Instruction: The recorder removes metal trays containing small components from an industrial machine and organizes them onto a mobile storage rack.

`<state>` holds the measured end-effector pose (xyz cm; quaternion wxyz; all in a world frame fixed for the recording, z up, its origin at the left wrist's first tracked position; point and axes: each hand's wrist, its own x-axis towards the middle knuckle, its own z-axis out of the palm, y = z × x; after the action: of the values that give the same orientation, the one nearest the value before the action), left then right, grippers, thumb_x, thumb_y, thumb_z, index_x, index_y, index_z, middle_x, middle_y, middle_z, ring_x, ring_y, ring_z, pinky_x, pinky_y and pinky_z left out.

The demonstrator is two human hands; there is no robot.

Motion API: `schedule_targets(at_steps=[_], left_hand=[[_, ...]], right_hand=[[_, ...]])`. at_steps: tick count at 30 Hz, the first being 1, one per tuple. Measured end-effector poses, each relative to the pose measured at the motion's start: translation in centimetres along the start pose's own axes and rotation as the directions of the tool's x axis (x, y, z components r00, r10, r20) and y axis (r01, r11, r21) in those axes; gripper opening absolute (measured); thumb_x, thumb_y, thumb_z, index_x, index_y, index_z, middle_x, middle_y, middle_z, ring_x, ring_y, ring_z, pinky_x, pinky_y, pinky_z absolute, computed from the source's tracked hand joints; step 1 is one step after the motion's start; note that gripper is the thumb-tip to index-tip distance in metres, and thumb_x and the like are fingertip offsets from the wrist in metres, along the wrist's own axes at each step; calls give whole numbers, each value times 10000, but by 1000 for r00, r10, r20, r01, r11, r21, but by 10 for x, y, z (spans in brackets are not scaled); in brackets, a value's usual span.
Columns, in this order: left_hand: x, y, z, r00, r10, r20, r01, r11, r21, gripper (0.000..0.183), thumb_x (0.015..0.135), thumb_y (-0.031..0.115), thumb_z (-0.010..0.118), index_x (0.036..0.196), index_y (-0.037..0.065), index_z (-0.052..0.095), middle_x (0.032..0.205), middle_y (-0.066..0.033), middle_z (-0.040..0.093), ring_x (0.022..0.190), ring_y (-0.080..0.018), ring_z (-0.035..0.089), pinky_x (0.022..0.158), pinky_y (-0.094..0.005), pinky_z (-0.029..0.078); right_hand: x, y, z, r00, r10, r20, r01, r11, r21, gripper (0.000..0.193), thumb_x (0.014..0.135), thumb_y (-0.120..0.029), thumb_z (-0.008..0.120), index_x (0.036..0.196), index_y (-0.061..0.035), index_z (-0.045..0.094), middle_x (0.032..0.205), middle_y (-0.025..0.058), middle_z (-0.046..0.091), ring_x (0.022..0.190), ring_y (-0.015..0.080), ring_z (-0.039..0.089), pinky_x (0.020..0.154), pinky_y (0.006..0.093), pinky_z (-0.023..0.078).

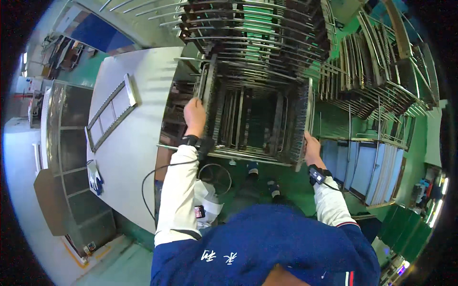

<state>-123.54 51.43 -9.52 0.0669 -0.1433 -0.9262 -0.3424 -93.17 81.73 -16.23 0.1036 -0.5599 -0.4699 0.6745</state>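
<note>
A rectangular metal frame (308, 102) with rows of teeth along its sides is in front of me, at the middle of the head view. My left hand (194, 117) is closed round its left side bar. On the right side bar, nearer to me, my right hand (312, 148) grips with the fingers partly hidden behind the metal. Through the frame's opening several more dark bars show below, and I cannot tell whether it rests on them. Both wrists wear dark bands with small devices, and a black cable runs from the left one.
A tall rack of metal rods (253, 28) stands straight ahead. The white table (138, 171) at left bears another toothed frame (110, 114) and a glove (94, 177). More frames hang on a rack (362, 71) at right, above blue-white panels (365, 164). A wheel (215, 178) is near my feet.
</note>
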Motion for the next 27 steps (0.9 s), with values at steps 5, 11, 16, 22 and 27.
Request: schedule_targets(at_steps=[5, 11, 16, 22, 27], left_hand=[[-16, -17, 5, 998, -52, -29, 52, 999, -10, 196, 792, 134, 474, 864, -8, 589, 802, -202, 584, 746, -357, 561, 656, -380, 439], [-37, 8, 21, 997, -58, -48, 54, 994, -96, 193, 801, 132, 467, 873, -7, 580, 797, -221, 572, 770, -387, 539, 656, -408, 432], [-36, -3, 43, 980, -193, 41, 197, 964, -179, 190, 777, 130, 516, 889, 0, 597, 830, -210, 585, 806, -365, 555, 700, -395, 438], [-15, -32, 39, 985, -154, 79, 163, 979, -123, 180, 766, 130, 518, 863, 4, 603, 799, -206, 588, 761, -352, 567, 664, -378, 441], [9, -76, 22, 989, -147, -26, 147, 989, 10, 182, 764, 137, 492, 829, 9, 604, 758, -226, 568, 714, -383, 552, 615, -408, 432]], right_hand=[[-8, -12, -7, 997, 16, 78, -17, 1000, 5, 295, 778, -317, 605, 612, -115, 469, 500, -33, 402, 390, 68, 353, 369, 237, 262], [-18, -23, -13, 1000, -23, -17, 23, 1000, 0, 340, 789, -305, 593, 547, -126, 435, 462, -38, 378, 374, 68, 333, 368, 238, 235], [-24, -40, -21, 998, -50, -27, 47, 995, -91, 310, 779, -316, 606, 577, -118, 480, 466, -47, 392, 375, 60, 335, 368, 233, 236], [-25, -38, 5, 998, -46, -29, 45, 997, -56, 257, 761, -290, 636, 646, -85, 532, 540, -36, 448, 440, 50, 368, 401, 219, 258], [-1, -6, 42, 999, -28, -31, 29, 999, 24, 200, 764, -242, 632, 721, -56, 573, 590, -19, 509, 472, 68, 407, 422, 230, 297]])
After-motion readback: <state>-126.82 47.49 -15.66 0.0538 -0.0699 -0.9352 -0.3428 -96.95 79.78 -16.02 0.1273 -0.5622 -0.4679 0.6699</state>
